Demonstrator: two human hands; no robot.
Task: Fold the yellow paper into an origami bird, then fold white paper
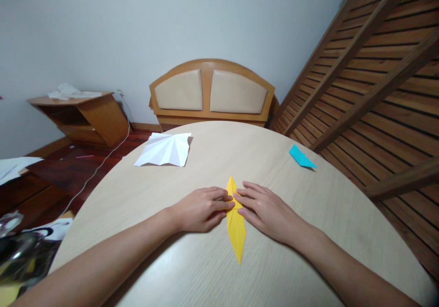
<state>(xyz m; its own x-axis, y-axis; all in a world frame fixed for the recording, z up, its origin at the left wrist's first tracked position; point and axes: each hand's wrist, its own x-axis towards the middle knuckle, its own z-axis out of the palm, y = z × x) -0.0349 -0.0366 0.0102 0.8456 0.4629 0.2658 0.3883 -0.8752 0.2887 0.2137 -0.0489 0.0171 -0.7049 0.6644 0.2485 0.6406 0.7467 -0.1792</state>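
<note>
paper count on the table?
3: white creased sheet at far left, blue folded paper at far right, yellow folded paper in the middle, touched by the left hand and right hand. Any scrap under the hands would be hidden.

Light is soft, with pale glare on the near side of the table (178,270), shadows below both forearms (113,252) — beyond the left edge, blur.

Yellow paper (237,236), turquoise paper (302,157), white sheet (165,150), wood-grain tabletop (236,147).
</note>
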